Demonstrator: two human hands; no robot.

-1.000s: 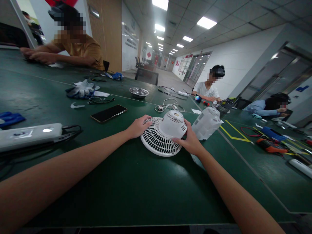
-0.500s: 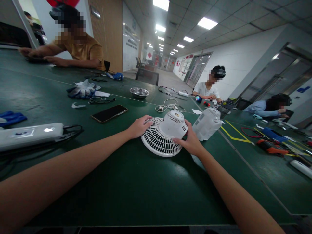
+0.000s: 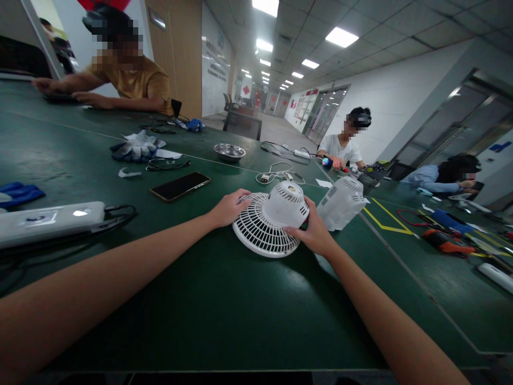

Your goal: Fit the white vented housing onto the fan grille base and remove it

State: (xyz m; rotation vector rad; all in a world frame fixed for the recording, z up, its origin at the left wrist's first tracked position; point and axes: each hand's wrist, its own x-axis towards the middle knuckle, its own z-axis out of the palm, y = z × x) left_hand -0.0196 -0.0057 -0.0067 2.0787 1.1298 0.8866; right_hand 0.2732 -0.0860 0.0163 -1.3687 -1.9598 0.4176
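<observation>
A white fan head with a round slotted grille point(image 3: 266, 235) lies grille down on the green table point(image 3: 224, 310), its motor housing facing up. My left hand point(image 3: 230, 207) grips the grille's left edge, thumb and fingers at the rim. On the other side, my right hand point(image 3: 315, 230) is wrapped round the right side of the housing, thumb in front and fingers partly hidden behind it. Just beyond my right hand stands a white plastic base part point(image 3: 342, 204). A white cable point(image 3: 280, 174) lies coiled behind the fan head.
A black phone point(image 3: 180, 186), gloves point(image 3: 138, 147) and a metal bowl point(image 3: 229, 152) lie to the left and behind. A white power strip point(image 3: 52, 222) is at the far left. Tools, including an orange one point(image 3: 447, 241), lie right. Three people sit around the table.
My hands and the fan head have hardly moved. Across the table, the person in white has moved a hand towards the small items in front.
</observation>
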